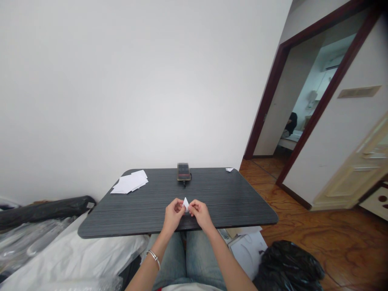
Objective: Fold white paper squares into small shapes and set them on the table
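A small folded piece of white paper (186, 204) is pinched between my left hand (173, 215) and my right hand (200, 214), just above the near edge of the dark grey wood-grain table (212, 202). Its lower part is hidden by my fingers. A loose stack of white paper sheets (129, 182) lies at the table's far left. A smartphone (183, 171) stands near the far edge with a black cable below it, and a scrap of white paper (229, 169) sits at the far right corner.
A black rolled item (42, 212) and white plastic sheeting (75, 254) lie to the left of the table. A black plastic bag (287, 266) and a white box (247, 252) sit at the lower right. Beyond the wooden floor, a doorway shows a seated person (291, 124).
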`<state>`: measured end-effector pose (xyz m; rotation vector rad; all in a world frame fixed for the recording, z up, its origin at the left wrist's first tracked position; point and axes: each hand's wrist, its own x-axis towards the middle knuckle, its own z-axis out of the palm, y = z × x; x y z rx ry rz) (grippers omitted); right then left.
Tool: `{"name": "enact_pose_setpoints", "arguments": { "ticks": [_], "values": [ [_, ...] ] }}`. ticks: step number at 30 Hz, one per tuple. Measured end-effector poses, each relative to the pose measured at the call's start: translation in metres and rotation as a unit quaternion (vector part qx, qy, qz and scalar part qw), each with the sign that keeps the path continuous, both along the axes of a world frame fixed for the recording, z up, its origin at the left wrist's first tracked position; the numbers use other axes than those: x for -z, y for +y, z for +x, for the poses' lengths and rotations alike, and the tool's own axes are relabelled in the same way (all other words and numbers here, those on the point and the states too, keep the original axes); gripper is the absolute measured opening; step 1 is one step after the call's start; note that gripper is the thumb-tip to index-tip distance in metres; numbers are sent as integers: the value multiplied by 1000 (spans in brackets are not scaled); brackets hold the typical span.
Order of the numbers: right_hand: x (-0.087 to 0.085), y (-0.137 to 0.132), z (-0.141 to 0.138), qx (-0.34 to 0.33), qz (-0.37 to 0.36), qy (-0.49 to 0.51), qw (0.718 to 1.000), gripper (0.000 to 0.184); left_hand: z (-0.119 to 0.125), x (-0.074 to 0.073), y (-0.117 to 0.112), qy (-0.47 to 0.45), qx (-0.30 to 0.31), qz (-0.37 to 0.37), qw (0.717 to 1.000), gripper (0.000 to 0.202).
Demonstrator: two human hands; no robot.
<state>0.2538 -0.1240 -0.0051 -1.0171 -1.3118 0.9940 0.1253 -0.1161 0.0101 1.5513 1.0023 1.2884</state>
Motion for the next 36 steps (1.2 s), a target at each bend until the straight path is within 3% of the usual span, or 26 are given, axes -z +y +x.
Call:
{"name": "enact_pose_setpoints", "arguments": {
  "ticks": [10,15,21,26,29,32,36],
  "values": [
    [3,2,1,21,3,5,1000,14,-3,5,4,29,-9,1,1000,16],
    [2,1,0,40,4,83,996,17,-4,-1,-7,47,-75,110,990,11],
    [-2,-2,-1,26,-7,113,993,19,1,-7,-15,126,-69,154,978,17],
    [-2,-2,0,40,31,53,997,18,0,-3,-10,117,-44,124,984,20],
    [-3,-3,-2,68,53,2,996,17,-2,-1,-4,61,-8,55,997,24],
    [-6,-8,-6,111,91,-65,988,13,-3,-2,0,-5,13,-22,1000,27],
    [-11,-17,-13,140,133,-158,968,15,-2,-7,1,-49,14,-59,997,29]
  ]
}}
